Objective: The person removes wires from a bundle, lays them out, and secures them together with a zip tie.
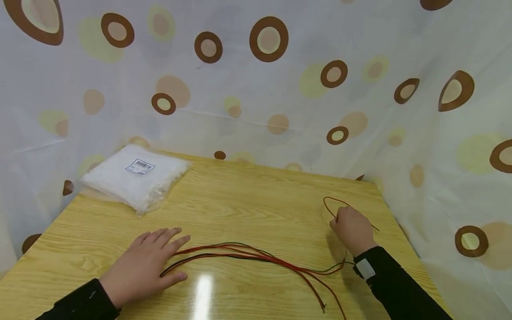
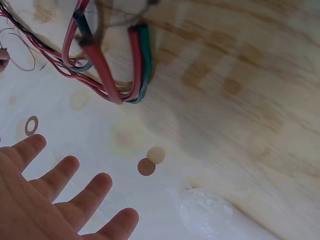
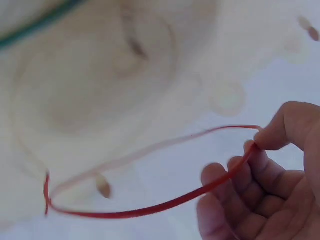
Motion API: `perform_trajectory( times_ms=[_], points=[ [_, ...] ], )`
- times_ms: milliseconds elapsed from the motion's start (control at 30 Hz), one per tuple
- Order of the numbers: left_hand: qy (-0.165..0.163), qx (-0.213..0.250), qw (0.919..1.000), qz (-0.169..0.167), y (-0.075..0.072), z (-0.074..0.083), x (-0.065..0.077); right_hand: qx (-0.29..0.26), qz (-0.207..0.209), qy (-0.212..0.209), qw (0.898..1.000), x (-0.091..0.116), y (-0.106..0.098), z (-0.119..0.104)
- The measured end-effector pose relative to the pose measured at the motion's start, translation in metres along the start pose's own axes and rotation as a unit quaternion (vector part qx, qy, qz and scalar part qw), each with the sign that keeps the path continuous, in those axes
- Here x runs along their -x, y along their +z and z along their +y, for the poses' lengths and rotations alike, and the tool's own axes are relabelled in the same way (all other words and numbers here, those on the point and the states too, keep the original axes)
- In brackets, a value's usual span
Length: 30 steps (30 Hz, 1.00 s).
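Head view: one red wire (image 3: 130, 215) is pinched between the thumb and fingers of the right hand (image 1: 353, 227), right of centre in the frame, its loop rising to the upper left of the hand. By this grasp, it may be judged, the strand is held apart from the others. The left hand (image 1: 142, 266), at lower left, is spread and grasps nothing; whether any wire is touched by it cannot be told. Across the lower centre of the table (image 1: 240, 204) a bundle of wires (image 1: 294, 267), red, black and green, is laid, with its right ends fanned, an arrangement by which single strands are probably made easier to pick out. Farther back, at left, a transparent plastic bag (image 1: 178, 169) is placed, presumably set aside. White contents, not identifiable, are enclosed in it; a barcode label (image 1: 140, 166) is seen on top.
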<state>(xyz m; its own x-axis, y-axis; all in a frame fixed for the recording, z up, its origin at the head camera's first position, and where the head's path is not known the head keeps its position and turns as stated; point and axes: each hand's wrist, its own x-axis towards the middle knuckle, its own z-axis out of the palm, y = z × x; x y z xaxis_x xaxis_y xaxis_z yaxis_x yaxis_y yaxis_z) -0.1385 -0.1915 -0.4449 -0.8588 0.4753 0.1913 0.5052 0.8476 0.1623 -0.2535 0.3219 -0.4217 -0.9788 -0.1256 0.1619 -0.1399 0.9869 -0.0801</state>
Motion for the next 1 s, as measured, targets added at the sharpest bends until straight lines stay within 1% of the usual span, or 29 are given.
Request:
perform_trajectory(
  times_ms=[133,233,433,567,667,700,767,833,900,933,1000],
  points=[
    [0.001,-0.006,1.0,0.004,-0.002,0.001,0.001,0.002,0.064,-0.024,0.998,0.006,-0.021,-0.017],
    [0.003,-0.007,1.0,0.001,-0.003,0.001,0.0,-0.029,0.084,-0.039,0.995,0.011,-0.038,-0.035],
    [-0.005,-0.007,0.9999,-0.006,-0.008,0.001,0.003,-0.122,0.049,-0.047,0.99,0.026,-0.075,-0.081],
    [-0.011,-0.008,0.9999,-0.005,-0.011,0.002,0.004,-0.175,0.027,-0.068,0.982,0.035,-0.096,-0.1],
    [-0.013,-0.007,0.9999,-0.001,-0.012,0.002,0.003,-0.239,-0.016,-0.083,0.967,0.038,-0.108,-0.108],
    [-0.014,-0.005,0.9999,0.0,-0.013,0.002,0.003,-0.265,-0.039,-0.083,0.96,0.038,-0.11,-0.109],
    [-0.013,-0.002,0.9999,0.0,-0.013,0.003,0.002,-0.317,-0.091,-0.07,0.941,0.037,-0.109,-0.112],
    [-0.013,0.0,0.9999,0.0,-0.014,0.003,0.001,-0.356,-0.14,-0.055,0.922,0.035,-0.103,-0.116],
    [-0.015,0.002,0.9999,0.0,-0.013,0.004,0.001,-0.38,-0.186,-0.038,0.905,0.034,-0.09,-0.12],
    [-0.018,0.003,0.9998,0.0,-0.013,0.005,0.001,-0.386,-0.204,-0.031,0.899,0.033,-0.082,-0.122],
    [-0.023,0.006,0.9997,-0.003,-0.012,0.007,0.0,-0.38,-0.232,-0.026,0.895,0.034,-0.066,-0.126]
  ],
)
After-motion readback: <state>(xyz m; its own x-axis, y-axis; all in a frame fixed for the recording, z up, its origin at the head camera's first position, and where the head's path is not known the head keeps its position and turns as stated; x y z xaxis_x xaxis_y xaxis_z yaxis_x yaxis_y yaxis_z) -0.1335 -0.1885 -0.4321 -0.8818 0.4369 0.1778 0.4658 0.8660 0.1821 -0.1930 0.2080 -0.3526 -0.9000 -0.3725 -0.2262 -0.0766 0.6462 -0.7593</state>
